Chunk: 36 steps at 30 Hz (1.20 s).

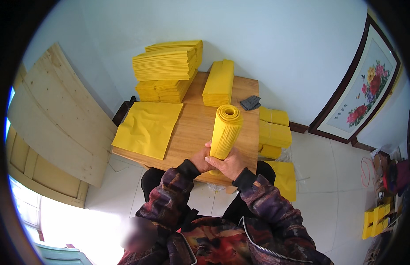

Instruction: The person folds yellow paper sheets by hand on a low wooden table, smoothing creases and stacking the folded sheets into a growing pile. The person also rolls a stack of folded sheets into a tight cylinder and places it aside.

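A thick roll of yellow paper (225,134) stands nearly upright over the front of the wooden table (191,128), its spiral end and hollow core facing up. My left hand (199,160) is closed round the roll's lower part from the left, with some fingers hidden behind it. From the right, my right hand (230,164) grips the same lower part, its thumb reaching across the front toward the left hand. To the left of the roll, a flat yellow sheet or thin stack of sheets (147,129) lies on the table with a slightly creased surface.
Tall stacks of folded yellow paper (165,64) stand at the table's back left, another stack (219,84) at the back middle. A grey cloth (250,103) lies at the right edge. Yellow bundles (275,132) sit right of the table. Wooden boards (59,115) lean at left; a framed flower picture (362,88) leans at right.
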Tool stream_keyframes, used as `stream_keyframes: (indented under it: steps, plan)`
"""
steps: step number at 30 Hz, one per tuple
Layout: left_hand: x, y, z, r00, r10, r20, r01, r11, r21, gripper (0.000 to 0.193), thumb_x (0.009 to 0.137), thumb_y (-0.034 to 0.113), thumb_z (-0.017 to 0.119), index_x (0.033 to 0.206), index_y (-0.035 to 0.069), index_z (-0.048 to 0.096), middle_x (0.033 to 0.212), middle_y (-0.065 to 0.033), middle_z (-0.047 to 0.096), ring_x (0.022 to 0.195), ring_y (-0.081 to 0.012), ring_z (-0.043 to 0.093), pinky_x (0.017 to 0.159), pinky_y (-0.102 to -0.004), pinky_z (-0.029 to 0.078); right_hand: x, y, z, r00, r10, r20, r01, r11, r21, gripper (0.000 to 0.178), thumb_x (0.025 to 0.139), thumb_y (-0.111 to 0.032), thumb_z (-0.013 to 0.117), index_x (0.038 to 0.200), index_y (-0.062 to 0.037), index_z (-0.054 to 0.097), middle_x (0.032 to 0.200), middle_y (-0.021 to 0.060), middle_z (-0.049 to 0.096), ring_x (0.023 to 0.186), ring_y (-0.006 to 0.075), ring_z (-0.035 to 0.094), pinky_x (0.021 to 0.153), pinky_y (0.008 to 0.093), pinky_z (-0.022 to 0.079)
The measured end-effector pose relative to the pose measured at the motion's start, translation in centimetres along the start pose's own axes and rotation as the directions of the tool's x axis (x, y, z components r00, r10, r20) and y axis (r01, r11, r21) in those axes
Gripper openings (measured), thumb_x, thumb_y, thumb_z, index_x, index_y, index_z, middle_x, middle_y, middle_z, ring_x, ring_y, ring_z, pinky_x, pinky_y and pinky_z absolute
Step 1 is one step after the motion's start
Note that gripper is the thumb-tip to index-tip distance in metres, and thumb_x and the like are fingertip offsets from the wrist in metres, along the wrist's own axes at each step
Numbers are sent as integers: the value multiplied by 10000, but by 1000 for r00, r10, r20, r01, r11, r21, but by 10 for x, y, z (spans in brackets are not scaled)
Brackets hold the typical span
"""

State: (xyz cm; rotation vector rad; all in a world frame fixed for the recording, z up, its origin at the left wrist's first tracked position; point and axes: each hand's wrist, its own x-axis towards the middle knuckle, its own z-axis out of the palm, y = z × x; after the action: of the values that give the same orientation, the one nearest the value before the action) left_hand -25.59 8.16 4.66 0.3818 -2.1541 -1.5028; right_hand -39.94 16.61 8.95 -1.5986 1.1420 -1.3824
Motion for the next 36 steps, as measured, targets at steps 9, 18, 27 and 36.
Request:
stream_keyframes:
  steps: [9, 18, 27, 36]
  plan:
    - [-3, -2, 4, 998, -30, -58, 27, 999, -46, 591, 700, 130, 860, 1213, 79, 570, 1159, -86, 626, 1069, -239, 588, 914, -369, 499, -1, 8, 5, 1000, 9, -10, -8, 1000, 4, 344, 814, -210, 747, 1099, -57, 631, 1041, 74, 658, 959, 222, 623, 877, 338, 486]
    - [-2, -5, 5, 998, -57, -35, 54, 995, -83, 531, 736, 135, 827, 1206, 81, 586, 1159, -86, 634, 1080, -247, 589, 941, -367, 479, -2, 7, 3, 999, 40, 1, -40, 998, -41, 367, 810, -207, 755, 1118, -55, 628, 1062, 67, 656, 975, 192, 618, 872, 326, 487]
    - [-16, 38, -48, 951, -178, -253, 280, 843, 460, 382, 723, 116, 729, 1078, 40, 609, 929, -157, 677, 904, -305, 648, 774, -389, 510, 1, -46, -53, 895, -307, -324, 267, 950, -162, 592, 766, -188, 788, 1261, -20, 512, 1270, 108, 535, 1219, 261, 487, 1054, 384, 369]
    - [-1, 75, -25, 931, -141, -337, 328, -85, 941, 105, 801, 189, 621, 891, 152, 661, 835, -31, 681, 896, -246, 642, 944, -477, 344, 0, -46, 6, 978, -146, 147, 201, 497, -844, 596, 679, -161, 805, 1200, -44, 541, 1257, 153, 543, 1158, 363, 520, 972, 449, 422]
